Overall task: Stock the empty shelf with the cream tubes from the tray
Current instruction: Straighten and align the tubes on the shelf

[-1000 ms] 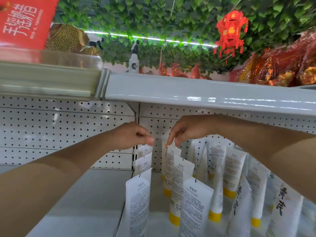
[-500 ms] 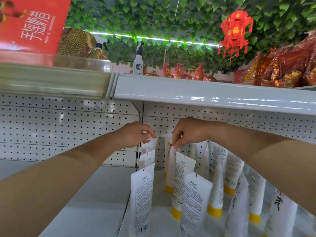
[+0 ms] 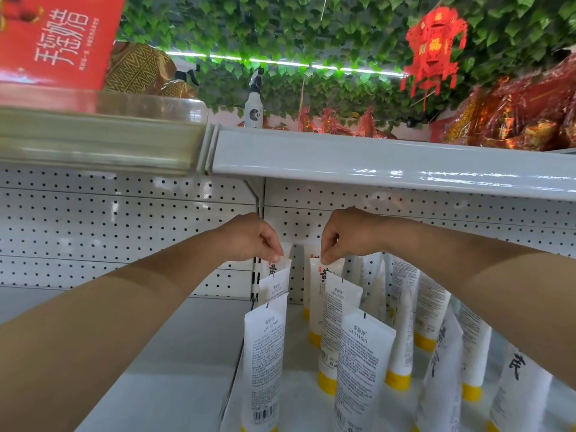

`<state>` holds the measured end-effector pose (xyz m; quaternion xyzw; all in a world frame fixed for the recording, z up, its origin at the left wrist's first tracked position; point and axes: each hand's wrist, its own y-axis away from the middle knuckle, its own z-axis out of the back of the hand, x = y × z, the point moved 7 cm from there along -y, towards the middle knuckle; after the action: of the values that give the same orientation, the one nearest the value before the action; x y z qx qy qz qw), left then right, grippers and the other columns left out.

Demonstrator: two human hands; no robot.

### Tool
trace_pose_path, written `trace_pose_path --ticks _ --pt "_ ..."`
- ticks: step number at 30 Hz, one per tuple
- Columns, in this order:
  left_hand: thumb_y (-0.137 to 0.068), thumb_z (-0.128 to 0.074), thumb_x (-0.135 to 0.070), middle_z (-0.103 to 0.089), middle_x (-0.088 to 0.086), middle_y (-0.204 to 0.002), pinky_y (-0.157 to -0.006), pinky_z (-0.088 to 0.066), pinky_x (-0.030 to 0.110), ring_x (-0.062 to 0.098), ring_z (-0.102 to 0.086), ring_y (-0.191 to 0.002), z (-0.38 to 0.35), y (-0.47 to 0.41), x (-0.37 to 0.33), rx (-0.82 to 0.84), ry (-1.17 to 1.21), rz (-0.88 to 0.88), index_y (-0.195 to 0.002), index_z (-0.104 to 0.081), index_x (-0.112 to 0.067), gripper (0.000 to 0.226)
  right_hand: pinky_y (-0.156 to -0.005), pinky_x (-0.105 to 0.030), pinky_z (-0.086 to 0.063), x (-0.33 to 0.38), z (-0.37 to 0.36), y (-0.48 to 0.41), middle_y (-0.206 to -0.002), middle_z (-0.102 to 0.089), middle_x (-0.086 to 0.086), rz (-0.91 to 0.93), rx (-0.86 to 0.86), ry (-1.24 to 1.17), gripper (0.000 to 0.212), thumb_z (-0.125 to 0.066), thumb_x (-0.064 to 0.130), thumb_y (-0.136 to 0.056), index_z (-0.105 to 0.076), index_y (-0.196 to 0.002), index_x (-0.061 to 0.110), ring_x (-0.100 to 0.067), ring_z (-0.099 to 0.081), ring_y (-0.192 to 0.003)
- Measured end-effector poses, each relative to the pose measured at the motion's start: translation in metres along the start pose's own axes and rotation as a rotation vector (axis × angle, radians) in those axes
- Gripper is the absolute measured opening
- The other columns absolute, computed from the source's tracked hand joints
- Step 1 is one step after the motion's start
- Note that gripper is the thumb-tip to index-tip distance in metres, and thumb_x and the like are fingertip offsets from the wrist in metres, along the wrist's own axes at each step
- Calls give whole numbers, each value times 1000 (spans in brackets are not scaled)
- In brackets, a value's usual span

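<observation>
Several white cream tubes with yellow caps stand cap-down in rows on the white shelf point(image 3: 299, 397). My left hand point(image 3: 249, 238) pinches the top seal of a rear tube point(image 3: 277, 269) in the leftmost row. The top of a rear tube point(image 3: 321, 275) in the row beside it is pinched by my right hand point(image 3: 346, 233). Both tubes stand upright near the pegboard back wall. A front tube point(image 3: 265, 363) and another point(image 3: 361, 369) stand nearest to me. No tray is in view.
The upper shelf's edge point(image 3: 374, 163) hangs just above my hands. Left of the divider, the shelf bay point(image 3: 162, 353) holds no goods. On top are a spray bottle point(image 3: 254, 104), red packets point(image 3: 514, 120) and a red box point(image 3: 59, 39). A red lantern point(image 3: 433, 48) hangs overhead.
My view has shifted slightly, so the shelf sits lower in frame. Both hands stay at the rear tubes' tops, their fingertips now lower and closed on the seals.
</observation>
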<state>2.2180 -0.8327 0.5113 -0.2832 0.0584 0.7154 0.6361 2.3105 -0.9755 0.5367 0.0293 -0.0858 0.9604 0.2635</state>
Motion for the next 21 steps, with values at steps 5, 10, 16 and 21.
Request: trace_pose_path --ticks 5,10,16,21 --pt "-77 -79 -24 -67 -14 -81 -69 -40 14 -3 -58 -80 -1 -5 2 -73 -48 38 -81 -74 -23 6 -67 -14 -44 -2 0 0 -87 -69 15 -17 -15 -1 19 -80 33 -79 -78 -93 20 -2 -62 -86" --pt "-79 -78 -26 -69 -7 -94 -83 -44 20 7 -60 -91 -1 -6 1 -73 -124 66 -93 -76 -15 18 -68 -16 -45 -2 -1 2 -85 -69 15 -24 -18 10 20 -79 35 -79 -78 -93 19 -4 -63 -87" --pt "-78 -78 -26 -72 -3 -101 -89 -47 24 10 -62 -97 -1 -7 2 -77 -127 88 -93 -75 -15 18 -62 -13 -43 0 0 2 -79 -64 19 -29 -9 13 20 -79 33 -80 -78 -95 19 2 -59 -78" --pt "-77 -79 -28 -66 -11 -89 -71 -42 16 8 -60 -90 2 0 -5 -90 -111 67 -93 -75 -19 19 -62 -12 -42 7 1 8 -76 -63 20 8 -2 -11 18 -78 31 -81 -77 -96 21 3 -57 -72"
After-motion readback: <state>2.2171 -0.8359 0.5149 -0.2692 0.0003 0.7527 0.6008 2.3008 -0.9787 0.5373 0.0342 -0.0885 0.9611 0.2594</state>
